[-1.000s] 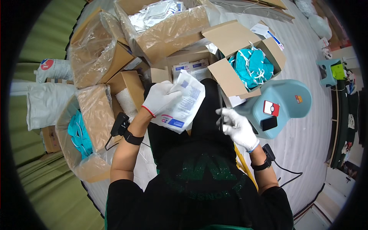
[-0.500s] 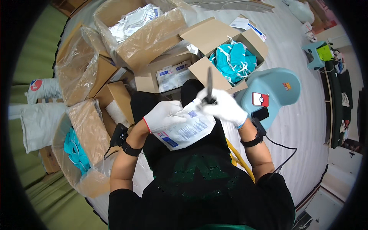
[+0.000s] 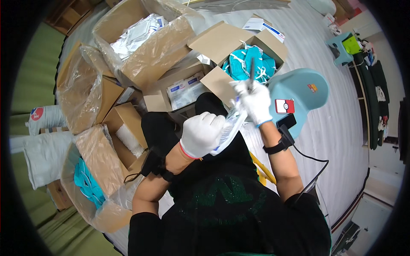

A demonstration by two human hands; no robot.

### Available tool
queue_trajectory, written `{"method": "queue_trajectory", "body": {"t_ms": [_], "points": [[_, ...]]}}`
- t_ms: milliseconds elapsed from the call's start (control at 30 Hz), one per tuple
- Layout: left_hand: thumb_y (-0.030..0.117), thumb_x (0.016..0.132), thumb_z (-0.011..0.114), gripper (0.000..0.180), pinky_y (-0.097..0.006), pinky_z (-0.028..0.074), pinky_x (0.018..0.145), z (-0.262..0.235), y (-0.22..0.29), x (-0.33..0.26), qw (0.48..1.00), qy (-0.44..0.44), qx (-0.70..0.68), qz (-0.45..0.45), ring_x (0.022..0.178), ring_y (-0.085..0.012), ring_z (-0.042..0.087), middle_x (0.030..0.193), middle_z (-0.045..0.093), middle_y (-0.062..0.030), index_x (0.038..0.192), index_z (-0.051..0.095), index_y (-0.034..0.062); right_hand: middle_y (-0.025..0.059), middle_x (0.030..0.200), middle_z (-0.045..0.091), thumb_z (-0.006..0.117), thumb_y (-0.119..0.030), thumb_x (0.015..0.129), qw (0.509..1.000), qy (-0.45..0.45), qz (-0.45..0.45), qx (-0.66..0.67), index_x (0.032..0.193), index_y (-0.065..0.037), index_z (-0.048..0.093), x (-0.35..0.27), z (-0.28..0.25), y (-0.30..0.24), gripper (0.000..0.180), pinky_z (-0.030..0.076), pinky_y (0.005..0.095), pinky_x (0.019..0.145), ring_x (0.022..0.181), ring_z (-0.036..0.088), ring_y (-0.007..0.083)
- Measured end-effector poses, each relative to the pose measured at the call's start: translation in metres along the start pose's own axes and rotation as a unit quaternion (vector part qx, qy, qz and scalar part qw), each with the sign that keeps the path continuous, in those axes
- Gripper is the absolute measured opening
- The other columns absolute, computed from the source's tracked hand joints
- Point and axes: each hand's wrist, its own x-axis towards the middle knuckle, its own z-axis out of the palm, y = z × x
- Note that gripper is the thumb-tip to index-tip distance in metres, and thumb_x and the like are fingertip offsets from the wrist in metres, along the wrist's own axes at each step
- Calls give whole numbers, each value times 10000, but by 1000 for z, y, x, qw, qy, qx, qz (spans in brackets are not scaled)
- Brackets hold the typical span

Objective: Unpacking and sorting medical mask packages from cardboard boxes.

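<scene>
My left hand [image 3: 202, 135], in a white knit glove with a red cuff, is closed on a flat white pouch [image 3: 229, 130] with blue print, above my lap. The pouch is tilted, almost edge-on. At its upper end is my right hand [image 3: 257, 104], also gloved in white. Its fingers are wrapped round a dark, narrow-bladed tool [image 3: 252, 70] that points away from me. The glove hides the handle, so I cannot tell whether it is a knife or scissors. Whether the right fingers also pinch the pouch's edge is unclear.
Beyond my knees stand a carton of printed pouches [image 3: 185, 90], an open carton of teal strapped items [image 3: 250, 64] and a plastic-lined box [image 3: 145, 64] of white packets. Right, a blue stool [image 3: 294, 87] carries a phone [image 3: 286, 121] and a red-and-white box [image 3: 285, 106]. More teal items [image 3: 87, 183] lie left.
The pouch has turned from lying face-up to nearly edge-on. My left hand has moved right and turned over. The right hand, still holding the tool, has shifted slightly right.
</scene>
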Motion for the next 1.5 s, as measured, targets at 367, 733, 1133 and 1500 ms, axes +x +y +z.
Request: {"method": "queue_trajectory", "body": {"t_ms": [367,733,1133,1500], "points": [[202,977,551,273,-305,467,663,82,-72,35,871,75,-277,-399,676,-109,552,767,663,-99,914,647,-46,2,775,598,641,-100,894,967,147,16,207,1138,21,630,-12,-95,18,272,433,234,593,631,516,79],[419,920,569,521,-382,487,761,168,-128,86,824,-172,-217,-495,821,-271,644,945,703,-149,997,660,-89,71,725,563,775,-62,549,868,-42,-426,-252,1193,-116,625,3,-106,-21,664,463,397,599,652,565,283],[420,993,430,466,-296,385,393,162,-124,77,585,-4,-505,-634,417,-155,492,592,583,-91,906,632,9,100,759,651,714,-22,746,917,206,-285,-190,813,-92,695,69,-96,15,98,509,334,688,695,612,251],[144,841,657,199,-277,521,616,188,-132,73,840,49,-281,-461,708,-137,643,867,706,-85,987,690,12,55,767,656,665,-46,869,964,207,-144,-84,878,-4,676,91,-129,33,44,467,248,680,699,575,112]]}}
